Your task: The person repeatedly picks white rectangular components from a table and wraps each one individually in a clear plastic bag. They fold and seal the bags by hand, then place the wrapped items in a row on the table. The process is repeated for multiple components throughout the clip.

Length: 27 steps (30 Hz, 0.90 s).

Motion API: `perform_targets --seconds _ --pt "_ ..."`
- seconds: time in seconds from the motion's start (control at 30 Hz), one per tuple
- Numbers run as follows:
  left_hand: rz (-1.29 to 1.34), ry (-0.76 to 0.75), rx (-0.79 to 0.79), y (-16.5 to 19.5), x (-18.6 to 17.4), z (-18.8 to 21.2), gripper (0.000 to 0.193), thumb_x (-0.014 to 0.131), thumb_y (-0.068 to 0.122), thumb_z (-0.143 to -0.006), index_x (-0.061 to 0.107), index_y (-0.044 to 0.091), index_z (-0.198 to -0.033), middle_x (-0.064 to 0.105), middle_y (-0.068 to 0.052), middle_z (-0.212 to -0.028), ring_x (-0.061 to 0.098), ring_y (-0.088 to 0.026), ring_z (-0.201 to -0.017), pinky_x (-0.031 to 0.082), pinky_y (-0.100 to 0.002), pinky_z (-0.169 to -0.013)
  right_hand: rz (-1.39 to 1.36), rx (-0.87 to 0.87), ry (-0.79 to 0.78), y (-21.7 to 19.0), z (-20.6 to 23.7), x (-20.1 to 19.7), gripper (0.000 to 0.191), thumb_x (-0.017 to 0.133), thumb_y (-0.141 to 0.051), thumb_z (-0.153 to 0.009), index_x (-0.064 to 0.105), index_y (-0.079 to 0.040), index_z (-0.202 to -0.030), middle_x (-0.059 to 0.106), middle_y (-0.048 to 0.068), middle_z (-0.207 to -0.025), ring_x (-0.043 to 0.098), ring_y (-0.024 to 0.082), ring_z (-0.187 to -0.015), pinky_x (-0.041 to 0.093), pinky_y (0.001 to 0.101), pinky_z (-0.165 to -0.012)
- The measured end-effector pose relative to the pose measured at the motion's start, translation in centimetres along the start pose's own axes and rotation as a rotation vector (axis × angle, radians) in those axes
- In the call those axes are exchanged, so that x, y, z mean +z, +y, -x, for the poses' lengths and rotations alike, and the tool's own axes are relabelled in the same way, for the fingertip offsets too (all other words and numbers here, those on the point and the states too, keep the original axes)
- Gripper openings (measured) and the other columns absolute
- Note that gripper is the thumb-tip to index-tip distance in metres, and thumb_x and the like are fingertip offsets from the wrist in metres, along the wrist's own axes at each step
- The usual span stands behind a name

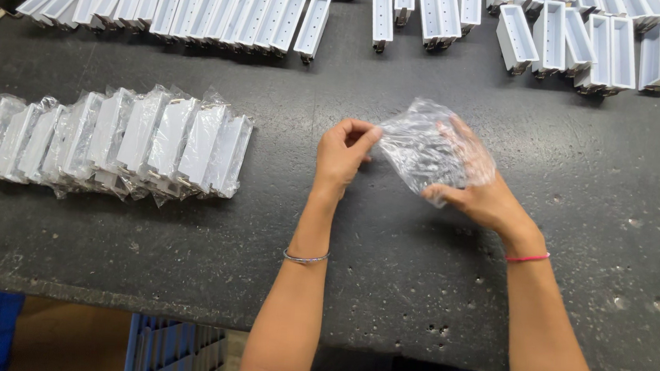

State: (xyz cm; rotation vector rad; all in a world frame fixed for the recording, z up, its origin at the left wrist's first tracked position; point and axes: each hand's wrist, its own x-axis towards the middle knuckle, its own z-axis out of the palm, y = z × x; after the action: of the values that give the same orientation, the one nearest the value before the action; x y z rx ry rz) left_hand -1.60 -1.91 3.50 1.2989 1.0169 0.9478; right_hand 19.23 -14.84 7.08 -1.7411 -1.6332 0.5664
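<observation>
A crumpled clear plastic bag (421,147) is held between both hands above the dark worktable (431,295). My left hand (342,153) pinches the bag's left edge with thumb and fingertips. My right hand (477,188) grips its right side, fingers showing through the film. The bag looks empty. A thin bangle circles my left wrist and a red thread my right wrist.
A row of white rectangular parts wrapped in clear bags (106,143) lies at the left. Unwrapped white trough-shaped parts (203,7) line the far edge, with more at the far right (592,41). A blue crate (168,349) sits below the table's near edge.
</observation>
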Motion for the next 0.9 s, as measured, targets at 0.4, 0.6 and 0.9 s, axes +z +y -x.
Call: perform_targets --seconds 0.4,0.6,0.9 --pt "0.032 -0.073 0.016 -0.7 0.3 -0.1 0.027 0.074 0.007 -0.087 0.064 0.0 -0.111 0.071 -0.009 -0.089 0.07 -0.013 -0.076 0.061 -0.024 -0.065 -0.351 0.067 0.069 -1.1 0.0 0.2 0.101 0.089 -0.011 -0.064 0.041 -0.007 -0.153 0.049 0.011 -0.154 0.053 0.022 -0.135 0.048 0.0365 -0.11" --pt "-0.09 0.062 0.055 -0.6 -0.3 0.0 0.019 0.07 0.012 -0.093 0.061 0.004 -0.108 0.069 -0.005 -0.076 0.065 -0.012 -0.063 0.054 -0.025 -0.057 -0.307 0.014 0.014 -0.2 0.1 -0.5 0.108 0.093 -0.015 -0.059 0.042 -0.008 -0.154 0.041 0.007 -0.164 0.046 0.025 -0.146 0.041 0.0411 -0.113" --pt "-0.574 0.174 0.087 -0.4 -0.8 -0.2 0.013 0.052 0.02 -0.105 0.055 0.01 -0.114 0.069 -0.005 -0.079 0.066 -0.017 -0.068 0.05 -0.036 -0.062 -0.141 0.033 -0.096 0.6 0.4 -0.9 0.078 0.094 -0.022 -0.051 0.073 -0.019 -0.126 0.038 0.003 -0.167 0.038 0.031 -0.151 0.036 0.0512 -0.119"
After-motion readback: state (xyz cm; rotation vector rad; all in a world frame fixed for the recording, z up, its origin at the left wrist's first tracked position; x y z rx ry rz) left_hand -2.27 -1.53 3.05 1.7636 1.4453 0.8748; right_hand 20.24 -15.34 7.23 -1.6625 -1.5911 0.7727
